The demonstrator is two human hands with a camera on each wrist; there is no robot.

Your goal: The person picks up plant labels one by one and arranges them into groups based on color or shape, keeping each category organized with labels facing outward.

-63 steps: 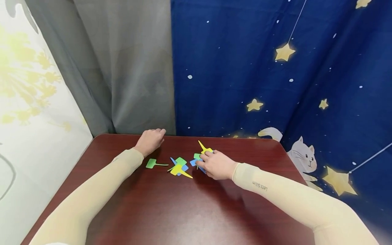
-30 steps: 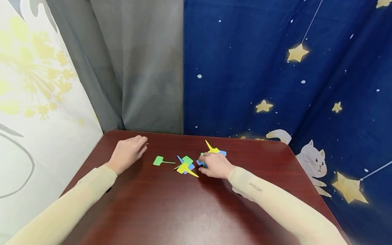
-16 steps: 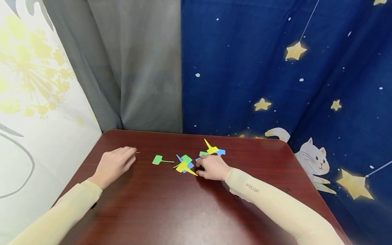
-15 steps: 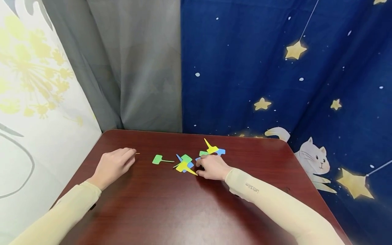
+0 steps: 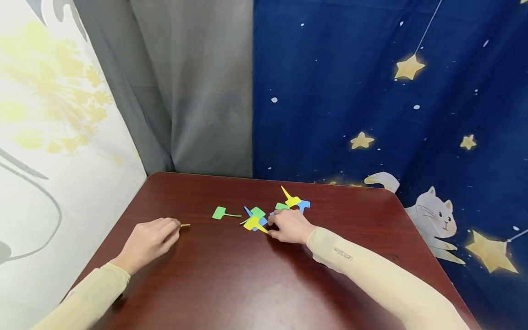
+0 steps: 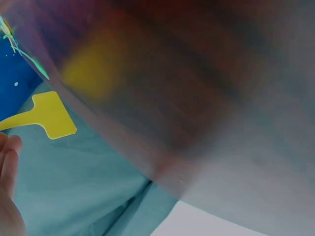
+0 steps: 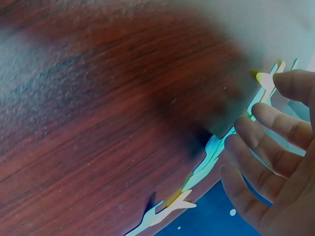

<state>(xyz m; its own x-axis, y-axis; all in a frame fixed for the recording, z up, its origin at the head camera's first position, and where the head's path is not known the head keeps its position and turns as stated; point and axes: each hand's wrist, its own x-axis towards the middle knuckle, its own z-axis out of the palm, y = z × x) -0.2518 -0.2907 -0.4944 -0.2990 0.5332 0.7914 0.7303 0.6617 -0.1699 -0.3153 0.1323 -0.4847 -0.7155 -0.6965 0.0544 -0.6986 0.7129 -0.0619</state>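
Yellow tag (image 6: 55, 115): broad head in left-wrist view only; left grip (image 5: 149, 242) pinching it, right grip (image 5: 290, 225) apart.

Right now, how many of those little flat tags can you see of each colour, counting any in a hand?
Green tags: 3
Yellow tags: 3, one held in the left hand
Blue tags: 3 that I can make out
Total: 9; some overlap, so more could be hidden.
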